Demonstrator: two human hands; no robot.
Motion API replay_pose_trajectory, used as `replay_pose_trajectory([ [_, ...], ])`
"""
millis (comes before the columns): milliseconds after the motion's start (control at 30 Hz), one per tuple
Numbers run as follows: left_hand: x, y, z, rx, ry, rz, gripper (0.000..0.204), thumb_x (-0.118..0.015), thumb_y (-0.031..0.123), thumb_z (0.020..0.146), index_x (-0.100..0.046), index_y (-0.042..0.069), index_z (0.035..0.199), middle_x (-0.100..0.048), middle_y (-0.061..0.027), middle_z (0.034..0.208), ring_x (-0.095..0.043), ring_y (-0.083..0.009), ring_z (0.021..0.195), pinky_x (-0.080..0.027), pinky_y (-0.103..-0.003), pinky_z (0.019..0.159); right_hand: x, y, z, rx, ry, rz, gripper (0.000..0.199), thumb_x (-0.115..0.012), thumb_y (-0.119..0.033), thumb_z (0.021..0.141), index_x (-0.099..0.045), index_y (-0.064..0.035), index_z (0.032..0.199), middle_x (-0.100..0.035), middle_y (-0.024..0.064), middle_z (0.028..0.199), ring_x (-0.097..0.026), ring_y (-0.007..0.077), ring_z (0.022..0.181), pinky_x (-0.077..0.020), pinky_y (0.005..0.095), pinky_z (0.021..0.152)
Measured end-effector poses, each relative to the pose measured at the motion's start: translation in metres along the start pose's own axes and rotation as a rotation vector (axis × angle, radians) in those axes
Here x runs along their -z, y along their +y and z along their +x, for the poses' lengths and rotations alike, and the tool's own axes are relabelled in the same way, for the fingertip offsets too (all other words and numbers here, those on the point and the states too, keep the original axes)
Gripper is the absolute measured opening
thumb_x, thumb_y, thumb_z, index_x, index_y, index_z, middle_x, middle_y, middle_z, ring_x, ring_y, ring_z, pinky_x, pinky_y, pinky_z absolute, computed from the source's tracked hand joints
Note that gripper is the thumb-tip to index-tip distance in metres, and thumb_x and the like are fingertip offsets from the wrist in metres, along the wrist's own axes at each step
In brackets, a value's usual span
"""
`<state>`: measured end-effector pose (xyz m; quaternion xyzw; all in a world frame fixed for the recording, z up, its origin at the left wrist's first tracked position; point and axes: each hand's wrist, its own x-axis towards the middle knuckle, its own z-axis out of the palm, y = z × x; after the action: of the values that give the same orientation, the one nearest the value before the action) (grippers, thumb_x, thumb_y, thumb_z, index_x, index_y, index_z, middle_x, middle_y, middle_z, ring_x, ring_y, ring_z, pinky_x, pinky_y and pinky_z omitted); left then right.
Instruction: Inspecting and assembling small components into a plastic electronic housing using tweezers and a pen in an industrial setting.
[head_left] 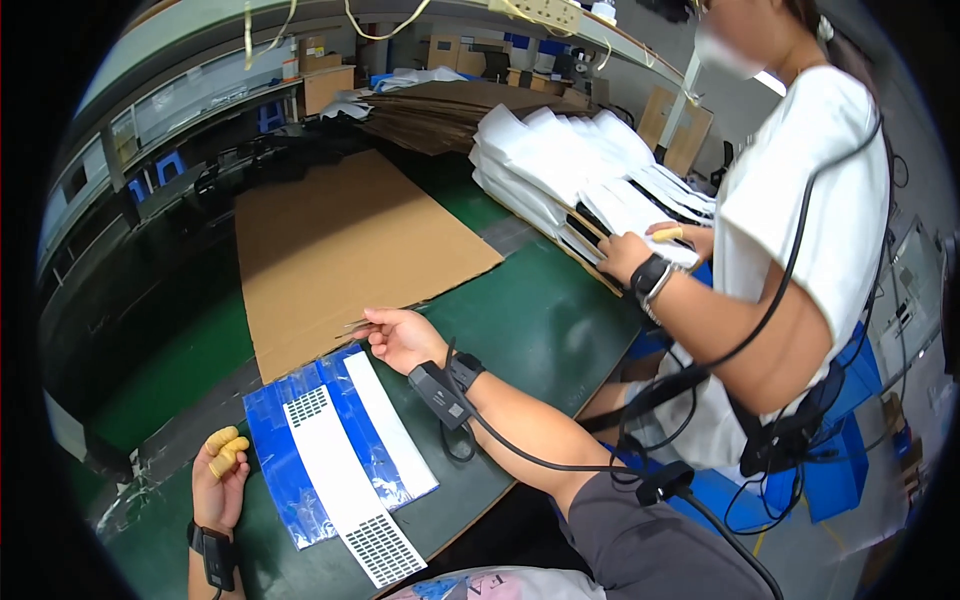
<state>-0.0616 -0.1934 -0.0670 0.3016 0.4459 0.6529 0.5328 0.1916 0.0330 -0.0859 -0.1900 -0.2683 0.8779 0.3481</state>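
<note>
Green tabletop (540,300) stretches right of the blue plastic sheet (357,420), giving room to move; its front edge runs close to the sheet's near side. Just beyond the sheet lies a brown cardboard panel (350,250). Atop the sheet, a white strip (350,485) with dark-gridded ends juts past its near edge. By the sheet's far edge, the right hand (400,340) has its grip pinched on a slim tweezer-like tool (353,325). Left of the sheet, the left hand (217,488) bends fingers wearing yellow cots (226,463); whether that grip clamps anything cannot be told.
</note>
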Motion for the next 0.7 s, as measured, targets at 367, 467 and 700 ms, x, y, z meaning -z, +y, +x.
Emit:
replay_pose_trajectory([
  [367, -0.001, 0.002, 0.000, 0.024, 0.028, -0.054, 0.022, -0.049, 0.003, 0.078, -0.050, 0.001, 0.100, -0.058, -0.0100, 0.088, -0.056, -0.0120, 0.069, -0.048, -0.022, 0.062, 0.003, 0.002, -0.001, 0.019, -0.001, 0.012, 0.007, -0.053, -0.011, 0.080, -0.055, -0.0039, 0.082, -0.057, 0.0055, 0.078, -0.052, 0.0104, 0.065, -0.0360, 0.0196, 0.049],
  [467, -0.003, 0.002, -0.001, 0.031, 0.044, -0.045, 0.021, -0.048, 0.003, 0.079, -0.051, 0.001, 0.099, -0.058, -0.0100, 0.088, -0.056, -0.0121, 0.069, -0.048, -0.022, 0.062, 0.002, 0.002, -0.001, 0.015, 0.007, 0.000, 0.008, -0.053, -0.011, 0.079, -0.055, -0.0036, 0.082, -0.057, 0.0054, 0.077, -0.051, 0.0108, 0.065, -0.0360, 0.0197, 0.049],
  [700, -0.002, 0.002, 0.000, 0.030, 0.046, -0.033, 0.020, -0.047, 0.003, 0.079, -0.051, 0.001, 0.099, -0.058, -0.0096, 0.086, -0.056, -0.0122, 0.069, -0.048, -0.021, 0.062, 0.006, 0.000, 0.001, 0.007, 0.002, 0.010, 0.009, -0.054, -0.012, 0.079, -0.055, -0.0033, 0.081, -0.058, 0.0058, 0.075, -0.052, 0.0104, 0.065, -0.0367, 0.0195, 0.050],
])
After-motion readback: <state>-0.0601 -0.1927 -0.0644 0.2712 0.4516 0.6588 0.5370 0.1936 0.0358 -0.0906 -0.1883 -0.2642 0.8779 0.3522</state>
